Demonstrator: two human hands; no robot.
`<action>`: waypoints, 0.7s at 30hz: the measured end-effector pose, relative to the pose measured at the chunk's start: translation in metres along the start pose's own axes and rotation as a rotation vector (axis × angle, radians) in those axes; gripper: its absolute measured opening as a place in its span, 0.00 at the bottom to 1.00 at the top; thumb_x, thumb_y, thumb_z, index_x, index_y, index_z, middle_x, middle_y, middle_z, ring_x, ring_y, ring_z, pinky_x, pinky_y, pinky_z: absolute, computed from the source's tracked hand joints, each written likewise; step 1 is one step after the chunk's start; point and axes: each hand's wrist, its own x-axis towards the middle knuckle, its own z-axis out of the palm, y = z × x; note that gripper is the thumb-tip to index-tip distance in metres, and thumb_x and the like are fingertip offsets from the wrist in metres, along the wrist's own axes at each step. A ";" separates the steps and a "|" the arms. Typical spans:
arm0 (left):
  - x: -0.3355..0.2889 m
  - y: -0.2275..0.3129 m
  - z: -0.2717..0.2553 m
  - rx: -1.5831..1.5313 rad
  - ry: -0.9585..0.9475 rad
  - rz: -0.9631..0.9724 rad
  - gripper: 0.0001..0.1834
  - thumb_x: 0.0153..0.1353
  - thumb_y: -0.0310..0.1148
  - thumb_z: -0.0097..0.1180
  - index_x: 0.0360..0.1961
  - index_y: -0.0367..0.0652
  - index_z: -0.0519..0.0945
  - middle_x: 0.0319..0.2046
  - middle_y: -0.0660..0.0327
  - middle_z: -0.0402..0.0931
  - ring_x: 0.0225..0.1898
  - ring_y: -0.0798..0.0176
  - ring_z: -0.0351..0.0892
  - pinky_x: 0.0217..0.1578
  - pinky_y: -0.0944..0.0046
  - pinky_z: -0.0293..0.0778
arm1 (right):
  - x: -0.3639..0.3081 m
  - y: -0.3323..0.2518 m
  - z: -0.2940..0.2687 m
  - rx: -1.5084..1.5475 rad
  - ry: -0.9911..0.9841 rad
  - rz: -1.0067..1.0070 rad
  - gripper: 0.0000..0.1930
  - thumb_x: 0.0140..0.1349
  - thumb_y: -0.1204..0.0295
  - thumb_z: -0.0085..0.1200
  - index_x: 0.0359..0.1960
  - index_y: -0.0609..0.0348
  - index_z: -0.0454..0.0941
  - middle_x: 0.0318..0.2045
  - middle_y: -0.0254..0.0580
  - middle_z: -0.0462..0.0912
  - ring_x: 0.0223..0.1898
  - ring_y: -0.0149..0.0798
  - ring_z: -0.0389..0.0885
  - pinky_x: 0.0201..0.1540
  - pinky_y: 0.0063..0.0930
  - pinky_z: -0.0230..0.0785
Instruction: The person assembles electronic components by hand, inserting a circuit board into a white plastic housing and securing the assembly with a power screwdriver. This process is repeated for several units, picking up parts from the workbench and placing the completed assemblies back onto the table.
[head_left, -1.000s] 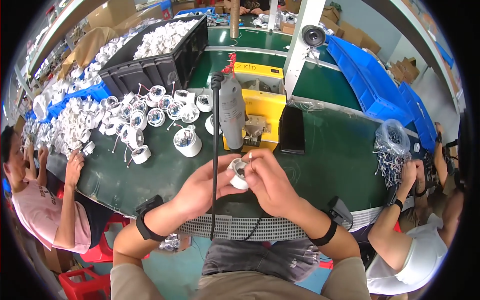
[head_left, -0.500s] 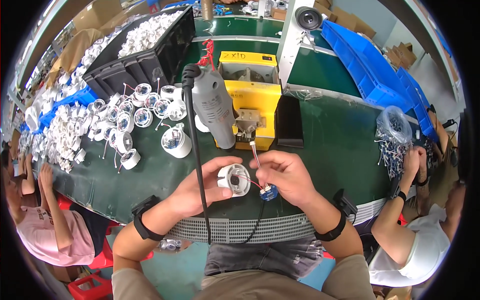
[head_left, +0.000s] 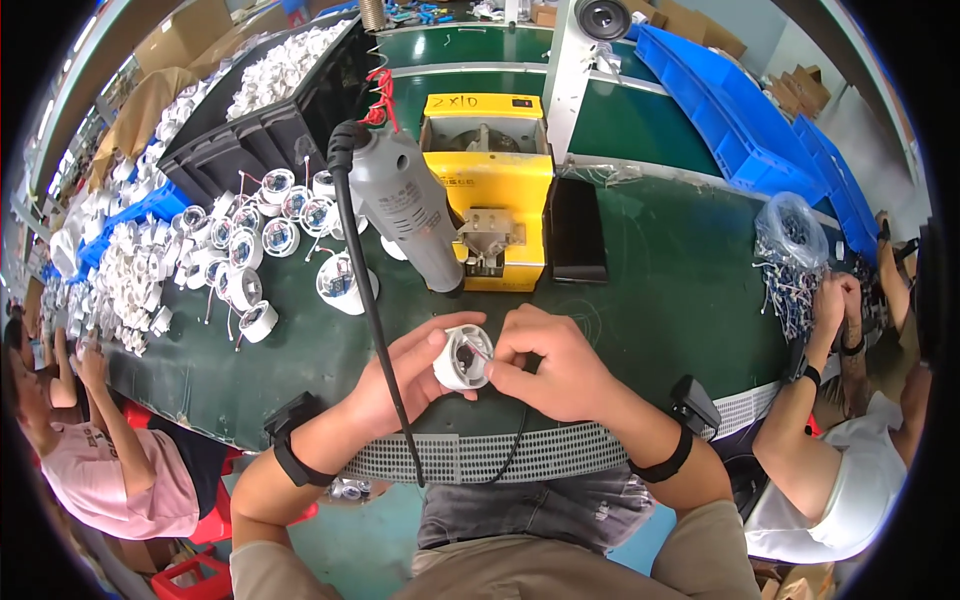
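Observation:
A white round plastic housing (head_left: 450,366) with a dark part inside sits in my left hand (head_left: 392,372), its fingers and thumb around the side and its open face turned right. My right hand (head_left: 556,366) is at the housing's right rim, thumb and forefinger pinched on thin wires (head_left: 479,348) that run into the opening. The small blue circuit board is out of sight now. A grey electric screwdriver (head_left: 407,205) hangs just beyond my hands, its black cable passing in front of my left hand.
Behind the screwdriver stands a yellow machine (head_left: 490,190) beside a black box (head_left: 578,235). White housings (head_left: 243,247) and a black crate (head_left: 270,125) fill the left. Wired parts (head_left: 787,300) lie right, near blue trays (head_left: 725,115). Co-workers sit at both sides.
My right hand has moved left to the housing and turned over. The blue board and its white connector have gone from sight. The housing has shifted slightly left.

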 end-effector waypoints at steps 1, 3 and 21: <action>-0.001 -0.001 0.002 -0.007 0.008 -0.002 0.30 0.71 0.45 0.44 0.66 0.36 0.59 0.51 0.55 0.73 0.48 0.59 0.77 0.46 0.58 0.75 | -0.001 0.001 0.002 -0.022 -0.013 -0.017 0.06 0.51 0.76 0.61 0.21 0.60 0.76 0.19 0.35 0.73 0.25 0.35 0.70 0.28 0.30 0.62; -0.001 -0.003 0.003 -0.007 0.008 0.007 0.28 0.73 0.43 0.42 0.66 0.36 0.60 0.51 0.56 0.73 0.48 0.61 0.77 0.47 0.60 0.76 | -0.002 0.000 0.003 -0.054 -0.024 -0.046 0.06 0.51 0.76 0.61 0.21 0.60 0.75 0.20 0.35 0.73 0.25 0.36 0.70 0.28 0.30 0.62; 0.000 -0.010 0.000 0.053 0.118 0.043 0.24 0.73 0.38 0.42 0.65 0.36 0.64 0.51 0.57 0.74 0.52 0.65 0.76 0.52 0.61 0.77 | 0.000 -0.027 0.005 -0.180 0.072 0.132 0.12 0.53 0.77 0.62 0.38 0.61 0.74 0.31 0.39 0.72 0.33 0.34 0.78 0.33 0.26 0.71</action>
